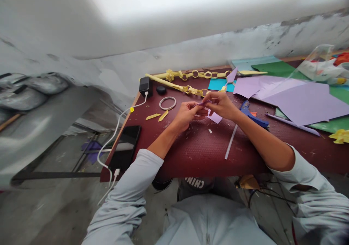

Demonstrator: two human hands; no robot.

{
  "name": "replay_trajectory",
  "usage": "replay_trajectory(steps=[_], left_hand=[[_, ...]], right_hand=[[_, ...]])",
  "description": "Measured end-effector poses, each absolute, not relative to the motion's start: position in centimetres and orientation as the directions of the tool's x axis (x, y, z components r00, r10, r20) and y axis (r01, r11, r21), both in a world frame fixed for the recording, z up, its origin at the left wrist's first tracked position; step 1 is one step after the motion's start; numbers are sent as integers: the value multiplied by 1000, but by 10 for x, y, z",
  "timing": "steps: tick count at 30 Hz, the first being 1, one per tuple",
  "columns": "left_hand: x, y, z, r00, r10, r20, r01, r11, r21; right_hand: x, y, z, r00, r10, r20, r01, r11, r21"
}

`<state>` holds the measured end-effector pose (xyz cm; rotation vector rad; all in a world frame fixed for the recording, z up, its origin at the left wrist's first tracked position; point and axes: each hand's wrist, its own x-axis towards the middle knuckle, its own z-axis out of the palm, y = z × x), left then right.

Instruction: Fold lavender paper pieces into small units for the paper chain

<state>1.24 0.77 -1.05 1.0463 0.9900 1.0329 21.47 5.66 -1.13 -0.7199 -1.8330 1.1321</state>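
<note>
Above the middle of the dark red table, my left hand [190,113] and my right hand [220,105] meet, both pinching a small piece of purple paper [204,103]. The fingers cover much of the piece, so its full shape is hidden. Just below my right hand lies a lilac paper scrap [215,117] on the tabletop. A blue glue gun [252,115] rests to the right, beside my right forearm. A translucent glue stick [231,142] lies under that forearm. Left of my left hand are a roll of tape [167,103] and two yellow paper strips [163,115].
Yellow paper chains [195,90] stretch along the back of the table [169,161]. Lilac paper sheets [302,99] overlap green ones at the right. On the left are a black phone [127,147], a black charger block [145,86] and a white cable [117,128] hanging past the edge.
</note>
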Motion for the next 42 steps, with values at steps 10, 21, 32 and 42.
replay_trajectory(steps=[10,21,32,42], left_hand=[[9,9,-15,290,950,-115,-265,195,944],[5,8,-12,267,960,-83,-265,156,951],[0,11,-10,208,974,-86,-83,105,991],[-5,14,-14,276,961,-7,58,-9,998]], right_hand=[[223,64,-11,-493,742,454,4,524,-852],[229,64,-3,-559,763,324,3,392,-920],[242,72,-1,-581,771,261,118,397,-910],[245,75,-7,-659,723,206,170,410,-896]])
